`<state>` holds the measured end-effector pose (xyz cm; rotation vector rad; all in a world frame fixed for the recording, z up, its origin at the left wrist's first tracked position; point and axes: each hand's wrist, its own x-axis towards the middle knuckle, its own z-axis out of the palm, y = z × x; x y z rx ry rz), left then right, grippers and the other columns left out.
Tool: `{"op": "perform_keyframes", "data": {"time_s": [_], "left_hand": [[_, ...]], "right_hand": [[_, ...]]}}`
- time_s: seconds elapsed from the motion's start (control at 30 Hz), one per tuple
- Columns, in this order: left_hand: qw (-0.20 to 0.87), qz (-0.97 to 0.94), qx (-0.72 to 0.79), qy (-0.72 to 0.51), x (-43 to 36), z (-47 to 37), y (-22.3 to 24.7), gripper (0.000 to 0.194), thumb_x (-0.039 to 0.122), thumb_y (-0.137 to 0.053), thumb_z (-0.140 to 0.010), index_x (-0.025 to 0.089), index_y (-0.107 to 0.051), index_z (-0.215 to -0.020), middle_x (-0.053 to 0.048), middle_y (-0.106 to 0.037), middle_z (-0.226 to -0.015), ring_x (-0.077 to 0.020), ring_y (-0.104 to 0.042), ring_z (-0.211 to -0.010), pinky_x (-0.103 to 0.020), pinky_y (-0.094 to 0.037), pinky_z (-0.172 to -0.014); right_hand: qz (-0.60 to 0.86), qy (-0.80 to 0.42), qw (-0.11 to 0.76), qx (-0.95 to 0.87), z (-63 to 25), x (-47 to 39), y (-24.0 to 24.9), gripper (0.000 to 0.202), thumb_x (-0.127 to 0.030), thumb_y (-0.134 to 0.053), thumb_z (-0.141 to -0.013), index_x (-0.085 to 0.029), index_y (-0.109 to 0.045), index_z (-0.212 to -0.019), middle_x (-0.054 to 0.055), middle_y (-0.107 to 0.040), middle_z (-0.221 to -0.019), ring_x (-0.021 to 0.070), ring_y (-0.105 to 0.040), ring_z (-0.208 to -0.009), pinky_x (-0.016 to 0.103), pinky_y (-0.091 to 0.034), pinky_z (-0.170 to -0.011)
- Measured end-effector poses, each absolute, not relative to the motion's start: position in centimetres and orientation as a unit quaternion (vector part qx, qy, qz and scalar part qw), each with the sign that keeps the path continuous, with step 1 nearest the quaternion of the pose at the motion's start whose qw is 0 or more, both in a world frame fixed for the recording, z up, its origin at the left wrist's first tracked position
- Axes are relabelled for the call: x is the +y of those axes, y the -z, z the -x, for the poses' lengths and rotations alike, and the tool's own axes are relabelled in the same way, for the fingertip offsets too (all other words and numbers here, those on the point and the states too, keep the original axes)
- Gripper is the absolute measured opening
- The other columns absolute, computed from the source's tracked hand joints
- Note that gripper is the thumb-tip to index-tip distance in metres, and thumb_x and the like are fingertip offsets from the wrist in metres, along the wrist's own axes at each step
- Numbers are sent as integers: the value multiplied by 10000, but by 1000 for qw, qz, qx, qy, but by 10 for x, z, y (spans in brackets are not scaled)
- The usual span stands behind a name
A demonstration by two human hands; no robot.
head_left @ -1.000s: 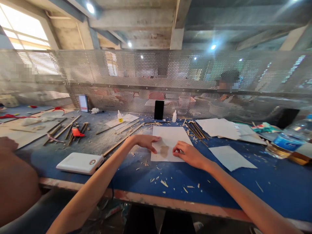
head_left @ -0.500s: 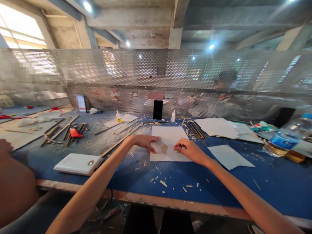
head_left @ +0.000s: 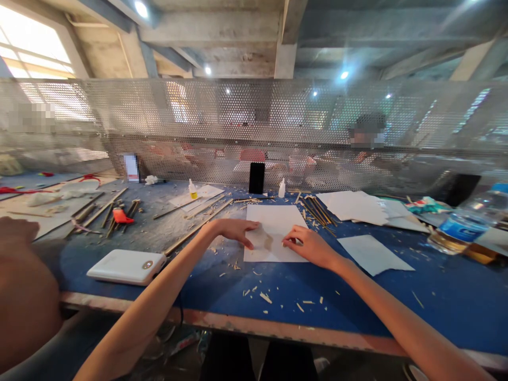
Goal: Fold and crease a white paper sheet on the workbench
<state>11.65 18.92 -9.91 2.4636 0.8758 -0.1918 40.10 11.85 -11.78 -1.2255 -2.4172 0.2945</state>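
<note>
A white sheet of paper (head_left: 273, 253) lies flat on the blue table, with a greyish patch near its middle. My left hand (head_left: 237, 232) rests at the paper's left side, thumb apart from the outstretched fingers, holding nothing. Over the right half of the sheet, my right hand (head_left: 304, 244) is closed in a pinch. Something tiny and pale seems to show at its fingertips, too small to name. Wood shavings (head_left: 265, 298) are strewn between the paper and the table's front edge.
A white power bank (head_left: 123, 266) lies left of my forearm. Bamboo strips (head_left: 317, 211), glue bottles (head_left: 281, 188) and a black phone (head_left: 256, 178) stand or lie behind. To the right are more paper (head_left: 375, 254) and a water bottle (head_left: 456, 230). Another person's arm (head_left: 26, 286) reaches in at left.
My right hand shifts very slightly over the paper, still pinched. My left hand stays put. The other person's hand at the far left has moved forward and right.
</note>
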Motion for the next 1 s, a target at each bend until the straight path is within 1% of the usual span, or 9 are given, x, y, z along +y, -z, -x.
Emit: {"op": "perform_keyframes", "data": {"time_s": [0.2,0.33,0.43,0.57,0.73,0.83,1.0], "left_hand": [[251,-910,322,74,190,-116,100,998,645,-619,-736,147,-250,-1519,-119,-183,-1574,-293,-226,-1422,-353,-185,-1143],[254,-910,320,66,191,-115,102,985,642,-634,-726,181,-266,-1516,-97,-194,-1574,-307,-229,-1419,-377,-188,-1144],[258,-909,322,64,192,-115,103,992,645,-637,-726,174,-265,-1515,-105,-193,-1572,-310,-231,-1419,-387,-200,-1141],[255,-910,320,63,193,-115,104,999,654,-634,-727,172,-258,-1517,-109,-189,-1573,-290,-236,-1420,-375,-217,-1136],[249,-912,320,65,193,-115,105,1004,660,-629,-725,174,-255,-1519,-106,-193,-1572,-302,-232,-1420,-387,-199,-1141],[250,-912,320,64,193,-114,104,1009,658,-631,-715,180,-255,-1520,-104,-202,-1570,-307,-235,-1418,-396,-192,-1143],[246,-911,325,69,191,-115,102,1015,655,-629,-713,159,-256,-1517,-118,-199,-1570,-308,-239,-1416,-395,-195,-1142]], "right_hand": [[435,-99,206,-871,-402,120,116,193,-354,-579,-915,-230,-728,-926,33,-637,-891,160,-599,-783,278,-428,-719],[429,-100,206,-874,-404,121,116,181,-361,-601,-903,-225,-721,-905,33,-640,-885,165,-601,-780,284,-432,-717],[429,-89,203,-876,-405,121,115,178,-353,-599,-904,-223,-721,-903,36,-645,-892,165,-600,-773,288,-430,-716],[424,-69,194,-882,-404,119,114,164,-327,-588,-903,-232,-721,-918,37,-645,-885,173,-599,-787,294,-429,-721],[409,-58,185,-892,-404,117,111,155,-306,-583,-896,-233,-716,-930,40,-644,-885,180,-597,-808,301,-430,-737],[410,-71,186,-890,-404,117,110,151,-312,-582,-891,-217,-699,-901,43,-635,-866,176,-587,-781,297,-429,-718],[398,-135,190,-887,-402,117,113,143,-325,-592,-881,-203,-668,-885,29,-612,-847,157,-577,-744,276,-436,-706]]}}
